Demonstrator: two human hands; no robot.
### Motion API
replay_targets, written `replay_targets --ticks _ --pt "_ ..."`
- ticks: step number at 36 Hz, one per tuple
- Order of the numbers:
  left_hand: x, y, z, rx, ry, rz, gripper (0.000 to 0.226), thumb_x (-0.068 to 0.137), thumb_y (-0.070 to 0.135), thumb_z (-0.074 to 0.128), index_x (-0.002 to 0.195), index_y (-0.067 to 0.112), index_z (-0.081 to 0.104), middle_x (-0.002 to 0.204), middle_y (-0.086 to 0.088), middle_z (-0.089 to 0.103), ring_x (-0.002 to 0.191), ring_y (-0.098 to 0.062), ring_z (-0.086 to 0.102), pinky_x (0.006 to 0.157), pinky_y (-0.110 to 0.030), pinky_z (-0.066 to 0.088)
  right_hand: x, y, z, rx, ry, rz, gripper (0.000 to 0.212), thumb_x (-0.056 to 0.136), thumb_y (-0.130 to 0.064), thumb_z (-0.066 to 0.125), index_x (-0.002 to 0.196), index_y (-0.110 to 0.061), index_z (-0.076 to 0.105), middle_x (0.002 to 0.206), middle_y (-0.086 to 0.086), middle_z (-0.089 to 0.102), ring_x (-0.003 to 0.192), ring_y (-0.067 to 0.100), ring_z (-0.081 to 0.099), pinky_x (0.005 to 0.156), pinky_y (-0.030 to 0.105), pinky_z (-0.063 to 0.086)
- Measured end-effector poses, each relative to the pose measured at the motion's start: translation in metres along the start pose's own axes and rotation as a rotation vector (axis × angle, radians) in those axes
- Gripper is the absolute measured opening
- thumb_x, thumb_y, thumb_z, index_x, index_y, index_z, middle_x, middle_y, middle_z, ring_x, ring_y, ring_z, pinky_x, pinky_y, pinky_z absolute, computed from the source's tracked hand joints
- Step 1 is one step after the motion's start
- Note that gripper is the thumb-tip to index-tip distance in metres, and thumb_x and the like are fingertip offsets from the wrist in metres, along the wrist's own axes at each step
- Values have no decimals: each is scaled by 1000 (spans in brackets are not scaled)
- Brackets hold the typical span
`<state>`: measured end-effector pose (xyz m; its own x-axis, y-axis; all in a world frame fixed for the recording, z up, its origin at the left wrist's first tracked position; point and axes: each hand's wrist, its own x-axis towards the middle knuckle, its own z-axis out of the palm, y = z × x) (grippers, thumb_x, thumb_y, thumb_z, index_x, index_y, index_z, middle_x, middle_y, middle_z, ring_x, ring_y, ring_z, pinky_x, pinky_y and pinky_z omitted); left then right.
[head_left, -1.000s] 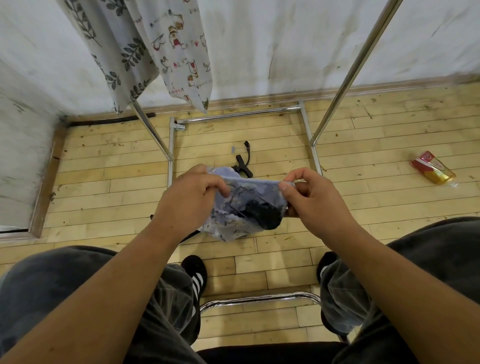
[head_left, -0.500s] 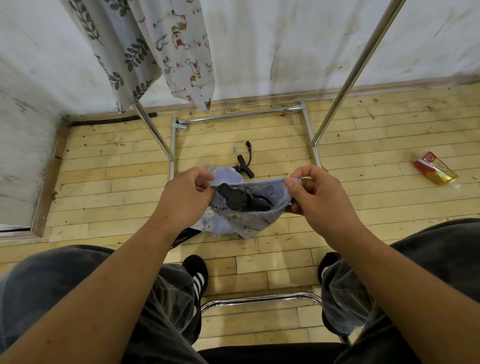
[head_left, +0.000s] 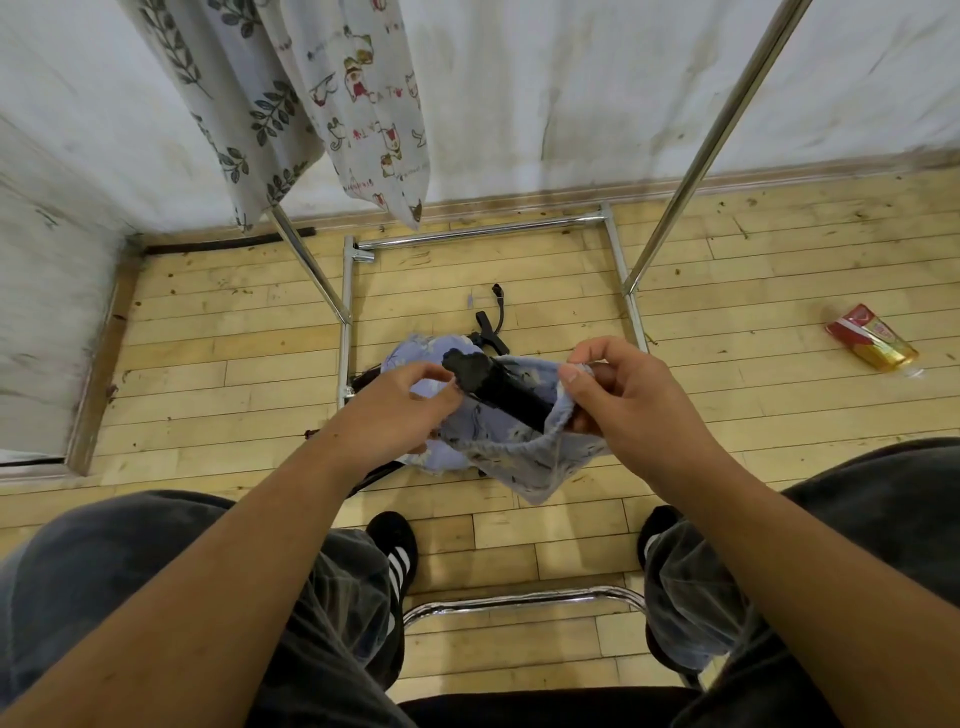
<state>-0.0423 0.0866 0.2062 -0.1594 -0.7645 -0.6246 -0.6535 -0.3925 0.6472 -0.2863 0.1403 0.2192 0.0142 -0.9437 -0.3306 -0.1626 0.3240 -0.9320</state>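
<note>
blue floral pouch (head_left: 485, 428) held open, left hand (head_left: 389, 415) and right hand (head_left: 634, 415) each pinching its rim; black object (head_left: 493, 387) between their fingertips sits half inside, job seemingly unfinished.

The black object (head_left: 498, 387) has its lower end hidden inside the blue cloth pouch (head_left: 509, 441) — shape unclear. The hanging cloths (head_left: 291, 104) run off the top edge — the print on the red packet (head_left: 872, 338) is too small to read.

Your one camera rides on your head, looking forward and steeply down. The rack base (head_left: 483, 231) lies mid-frame; the wall (head_left: 571, 93) rises just beyond it, while your left hand (head_left: 395, 410) and right hand (head_left: 628, 410) sit close under the lens, nearer you. The wide lens probably bends the edges.
</note>
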Motion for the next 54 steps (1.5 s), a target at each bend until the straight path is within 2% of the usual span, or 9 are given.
replay_targets --ticks 5,8,11,17,27,35,40,45,54 --pt "-8 9 -2 -43 -99 -48 64 63 93 56 117 60 54 119 11 71 104 -12 70 98 -47 57 1 1 1 -5 -27 -6 10 105 -20 56 101 -12 61 75 5 73 68 17 67 73 37 61" --pt "-11 9 1 -3 -189 -137 91 65 95 50 142 46 46 134 10 54 116 -16 58 102 -41 48 0 2 2 -2 -30 -1 9 105 -22 57 100 -16 62 80 12 74 77 34 71 85 55 61" --pt "-11 5 2 -86 -326 -251 104 62 99 54 143 33 51 143 0 58 117 -25 66 96 -46 57 1 4 3 -4 -23 4 8 105 -22 58 100 -18 62 82 16 74 84 42 70 86 61 59" --pt "-14 10 4 -213 -327 -301 88 67 83 57 127 19 67 116 -16 72 92 -29 78 82 -36 63 1 2 4 -1 -37 -6 9 105 -19 56 100 -14 61 76 6 73 70 19 67 85 58 60" --pt "-7 4 3 -128 -277 -304 54 93 66 59 126 22 65 112 -5 71 87 -21 75 73 -30 59 2 3 1 2 -15 -42 11 105 -21 56 101 -12 61 78 8 74 69 19 66 71 34 57" --pt "-7 6 2 -136 -217 -283 66 85 76 56 115 20 72 103 -6 76 86 -21 78 73 -31 61 1 1 2 0 -10 -22 10 105 -20 56 101 -12 61 77 7 73 71 21 68 80 48 60" --pt "-12 6 3 -230 -295 -352 84 81 84 51 131 19 64 124 -14 68 90 -31 78 80 -39 63 0 0 2 -13 -19 -21 11 106 -21 56 100 -14 61 77 7 73 73 24 68 84 57 60" --pt "-15 18 5 -365 -259 -264 50 101 57 51 121 13 67 101 -18 78 90 -34 78 83 -37 63 1 -1 3 -7 -23 -13 10 105 -20 56 99 -14 61 77 6 74 73 22 68 84 52 62" --pt "-13 17 7 -237 -237 -164 24 106 17 51 123 28 64 108 -4 78 92 -20 78 82 -33 63 -1 -2 2 21 -20 -20 11 106 -19 55 99 -13 60 78 6 75 71 21 71 71 34 62"
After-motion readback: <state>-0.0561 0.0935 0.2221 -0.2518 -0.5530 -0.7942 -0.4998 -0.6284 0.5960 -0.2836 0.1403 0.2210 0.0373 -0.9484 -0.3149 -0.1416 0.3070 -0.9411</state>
